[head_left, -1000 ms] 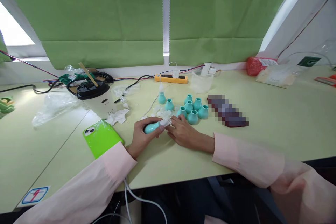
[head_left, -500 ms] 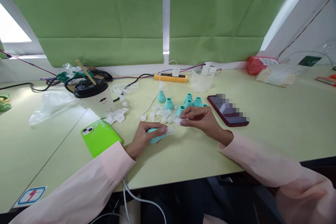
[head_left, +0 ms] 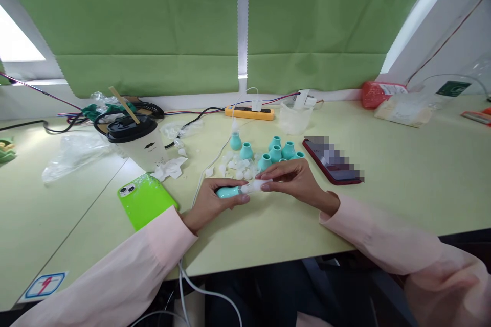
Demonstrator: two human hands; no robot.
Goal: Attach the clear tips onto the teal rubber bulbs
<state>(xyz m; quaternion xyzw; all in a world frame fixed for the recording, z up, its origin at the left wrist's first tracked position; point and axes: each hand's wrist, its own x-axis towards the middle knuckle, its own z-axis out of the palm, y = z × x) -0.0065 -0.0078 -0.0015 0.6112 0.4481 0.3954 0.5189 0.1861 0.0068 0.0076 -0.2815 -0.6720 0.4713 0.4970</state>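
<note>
Teal bulb [head_left: 227, 192], clasped in left hand [head_left: 209, 202]; long axis sideways, clear nozzle [head_left: 246, 189] rightward, meeting white piece [head_left: 258, 184] pinched by right hand [head_left: 294, 180].

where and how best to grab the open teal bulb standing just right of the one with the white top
The teal bulb is probably best pinched by its narrow neck, coming from above: it stands upright, neck slimmer than the round body, while white pieces lie close on the near side and the white-topped bulb stands at its left.
</note>
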